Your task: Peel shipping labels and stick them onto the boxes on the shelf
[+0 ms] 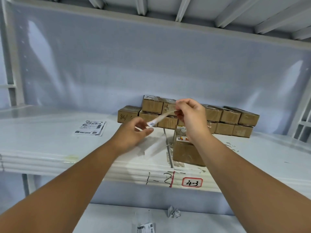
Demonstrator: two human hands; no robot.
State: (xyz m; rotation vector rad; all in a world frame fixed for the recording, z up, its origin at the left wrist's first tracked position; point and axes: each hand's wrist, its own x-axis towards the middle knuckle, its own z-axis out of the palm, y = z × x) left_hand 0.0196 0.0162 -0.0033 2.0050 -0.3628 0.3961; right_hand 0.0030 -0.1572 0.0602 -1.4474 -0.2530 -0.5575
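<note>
A shipping label (159, 119) is held in the air at the middle of the frame, stretched as a narrow white strip slanting from lower left to upper right, in front of the boxes. It is seen nearly edge-on; dark print shows at its lower end. Whether its backing is separated cannot be told.

The left hand (134, 133) pinches the lower end between thumb and curled fingers. The right hand (191, 118), a little higher and to the right, has its fingers clenched on the upper end.

Just behind the hands, a row of small brown cardboard boxes (230, 116) stands stacked two high against the back of the shelf (50, 145), running from the centre toward the right. One box on the left side bears dark handwriting. A single larger box (186, 152) sits nearer the front edge, below the right wrist, with a printed sticker on top.

At centre left of the frame a small pile of printed label sheets (91, 127) lies flat on the shelf, well apart from the boxes. On the shelf's front edge, handwritten "1-2" (158, 179) stands beside a red-bordered tag (192, 182) reading "4-3".

Behind everything hangs a pale glossy sheet (151, 64). On the lower shelf (109, 219) at the bottom of the frame lie a crumpled scrap of paper (173, 211) and a printed slip (146, 228).
</note>
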